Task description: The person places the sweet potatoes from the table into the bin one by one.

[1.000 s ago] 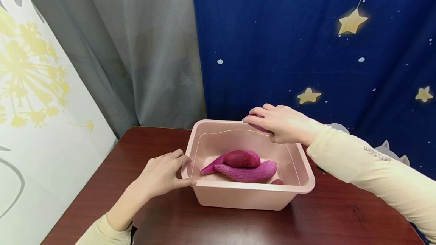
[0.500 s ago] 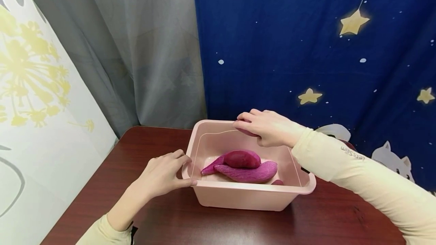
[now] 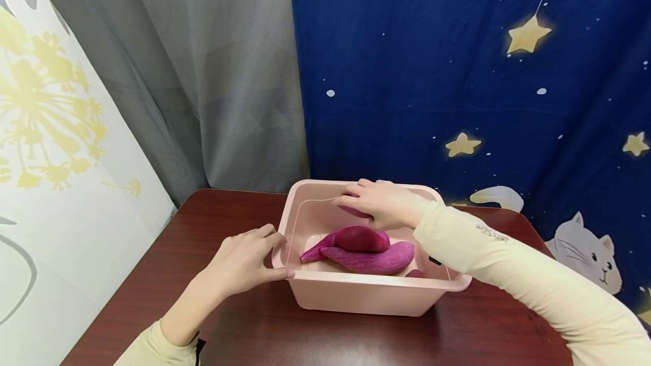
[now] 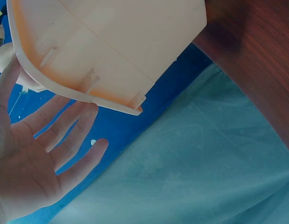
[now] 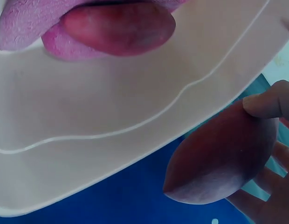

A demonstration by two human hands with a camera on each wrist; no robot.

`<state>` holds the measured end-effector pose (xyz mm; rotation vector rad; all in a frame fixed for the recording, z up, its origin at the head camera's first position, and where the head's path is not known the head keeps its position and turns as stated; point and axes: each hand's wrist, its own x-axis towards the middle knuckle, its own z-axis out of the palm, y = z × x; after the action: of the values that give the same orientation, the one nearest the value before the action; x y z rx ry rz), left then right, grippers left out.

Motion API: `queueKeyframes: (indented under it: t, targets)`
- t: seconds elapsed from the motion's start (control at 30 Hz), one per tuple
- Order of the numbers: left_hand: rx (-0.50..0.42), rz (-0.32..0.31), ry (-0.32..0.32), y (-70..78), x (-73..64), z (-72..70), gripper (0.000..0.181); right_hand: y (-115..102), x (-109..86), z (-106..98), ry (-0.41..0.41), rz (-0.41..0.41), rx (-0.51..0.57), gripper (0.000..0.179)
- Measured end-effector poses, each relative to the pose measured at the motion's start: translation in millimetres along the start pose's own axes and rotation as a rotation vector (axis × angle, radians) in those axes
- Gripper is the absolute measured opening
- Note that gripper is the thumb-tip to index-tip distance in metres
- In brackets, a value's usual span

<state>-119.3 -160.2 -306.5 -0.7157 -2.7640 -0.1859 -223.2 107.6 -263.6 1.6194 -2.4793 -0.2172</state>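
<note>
My right hand (image 3: 389, 205) holds a smooth, dark red, mango-shaped fruit (image 5: 223, 154) with a pointed end, over the back of a pale pink plastic basin (image 3: 356, 297). In the right wrist view the thumb presses on its side, with fingers behind it. My left hand (image 3: 244, 261) rests at the basin's near left corner, thumb on the front rim and straight fingertips touching the side rim. Inside lie two rough magenta sweet potatoes, the front one (image 3: 373, 260) partly covering the rear one (image 3: 321, 246). A smooth red fruit (image 3: 361, 238) rests on them. Another reddish piece (image 3: 415, 273) is mostly hidden by the front wall.
The basin stands on a dark reddish wooden table (image 3: 244, 332). Behind hang a grey curtain (image 3: 249, 100) and a blue star-patterned curtain (image 3: 407, 72). A white panel with yellow flowers (image 3: 46, 202) borders the left side.
My right hand has moved left and down with the dark red fruit, from the back rim to lower over the basin. My left hand has stayed in place.
</note>
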Motion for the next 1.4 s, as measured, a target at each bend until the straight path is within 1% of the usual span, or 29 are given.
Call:
queueKeyframes:
  t: [0.07, 0.2, 0.37, 0.6, 0.77, 0.97, 1.23, 1.4]
  targets:
    - [-0.001, 0.001, 0.000, -0.1, 0.0, 0.3, 0.041, -1.3, 2.2, 4.1, -0.001, -0.004, 0.015, 0.063]
    - [-0.004, 0.004, 0.001, -0.3, -0.2, 0.6, 0.042, -4.4, 7.4, 13.2, -0.013, -0.020, 0.001, 0.067]
    - [-0.002, 0.003, 0.000, -0.3, 0.0, 0.7, 0.042, -8.8, 12.6, 26.5, -0.049, -0.041, -0.009, 0.066]
    - [-0.006, 0.005, -0.001, -0.8, -0.4, 1.6, 0.042, -13.0, 15.5, 44.8, -0.097, -0.051, 0.015, 0.066]
    - [-0.009, 0.009, 0.001, -1.1, -0.5, 2.1, 0.042, -14.1, 16.3, 54.4, -0.085, -0.083, 0.030, 0.063]
    - [-0.011, 0.008, -0.001, -1.6, -0.3, 1.5, 0.042, -14.2, 16.8, 62.7, -0.080, -0.098, 0.092, 0.063]
    - [-0.010, 0.008, -0.006, -2.2, 0.4, 0.4, 0.040, -14.3, 16.0, 67.3, -0.148, -0.060, 0.185, 0.064]
    - [-0.011, 0.010, -0.003, -2.4, 0.3, 0.1, 0.041, -15.8, 15.8, 68.2, -0.180, -0.061, 0.185, 0.061]
